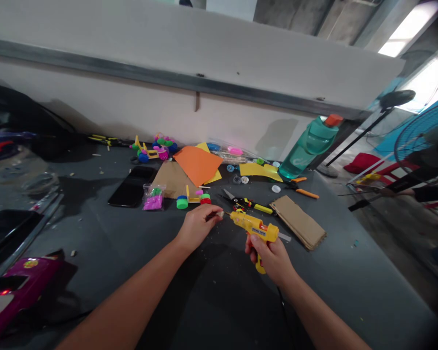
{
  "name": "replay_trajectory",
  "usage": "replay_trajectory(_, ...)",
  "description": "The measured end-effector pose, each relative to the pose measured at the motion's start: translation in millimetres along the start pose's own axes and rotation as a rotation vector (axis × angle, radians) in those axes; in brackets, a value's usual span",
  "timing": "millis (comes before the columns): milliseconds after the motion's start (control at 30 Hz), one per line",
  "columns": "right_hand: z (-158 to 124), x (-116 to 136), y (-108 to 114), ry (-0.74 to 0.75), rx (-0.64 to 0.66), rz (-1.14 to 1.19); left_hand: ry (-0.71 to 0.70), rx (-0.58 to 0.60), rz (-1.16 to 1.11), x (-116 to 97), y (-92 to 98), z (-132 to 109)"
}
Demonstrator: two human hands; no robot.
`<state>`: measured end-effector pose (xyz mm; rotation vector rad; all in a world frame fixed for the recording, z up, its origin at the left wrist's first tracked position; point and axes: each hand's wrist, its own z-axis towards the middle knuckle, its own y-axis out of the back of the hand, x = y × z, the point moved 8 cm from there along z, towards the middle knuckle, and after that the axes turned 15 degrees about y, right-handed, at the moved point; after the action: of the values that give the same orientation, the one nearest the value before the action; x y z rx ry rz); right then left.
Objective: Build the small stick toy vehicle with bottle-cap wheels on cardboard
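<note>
My right hand (268,253) is wrapped round the handle of a yellow hot glue gun (253,226), whose nozzle points left. A clear glue stick (284,236) pokes out of its back end. Between the fingertips of my left hand (200,224) is a small pale piece (221,214), right at the nozzle tip; its kind is too small to make out. Just beyond my left hand stands a little yellow piece with green, blue and red bottle caps (182,201) as wheels. Pliers with yellow-and-black handles (255,206) lie behind the glue gun.
Folded cardboard (299,221) lies at the right, near orange-handled pliers (306,193) and a teal bottle (308,148). Orange paper (198,165), a black phone (132,186) and a bag of pink and green bits (154,198) lie behind. A purple device (25,287) sits at left.
</note>
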<state>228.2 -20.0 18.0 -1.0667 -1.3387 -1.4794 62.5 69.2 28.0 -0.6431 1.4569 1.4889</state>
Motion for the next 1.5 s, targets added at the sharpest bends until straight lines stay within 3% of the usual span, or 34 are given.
replay_trajectory(667, -2.7, 0.2, -4.6, -0.021, 0.025, 0.017, 0.010, -0.022, 0.012, 0.1, 1.9, 0.2)
replay_trajectory(967, -3.9, -8.9, -2.8, 0.009, 0.083, -0.083, 0.024, -0.018, 0.005, 1.1, 1.4, 0.7)
replay_trajectory(1500, -3.1, -8.3, -0.3, 0.002, 0.047, -0.046, 0.008, 0.003, -0.005, -0.1, -0.2, 0.6)
